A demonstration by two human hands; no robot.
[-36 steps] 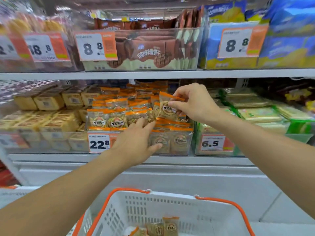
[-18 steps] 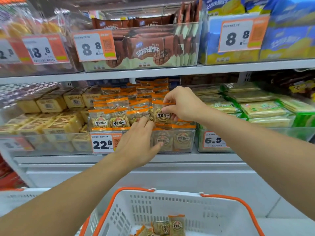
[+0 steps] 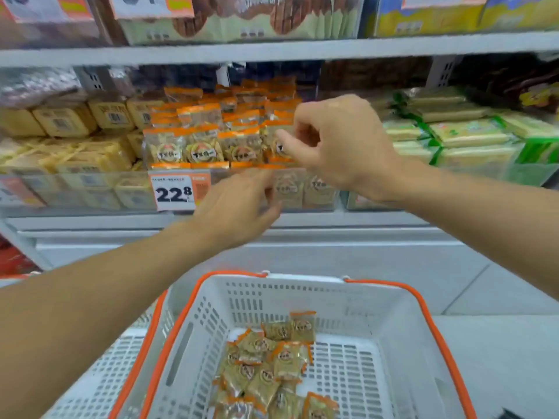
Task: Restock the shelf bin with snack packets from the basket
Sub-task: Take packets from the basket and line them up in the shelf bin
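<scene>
Shelf bin (image 3: 242, 189), part-filled: right hand (image 3: 338, 146) pinches front packet (image 3: 279, 148), left hand (image 3: 239, 204) relaxed, empty; seat upright, label forward

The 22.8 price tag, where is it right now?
In the head view, the 22.8 price tag sits left of centre on the clear shelf bin front, just left of the left hand and below the front row of orange-topped snack packets.

Single head-worn view — forward and down, close to the shelf bin (image 3: 242, 189), above the basket (image 3: 302, 285).
</scene>
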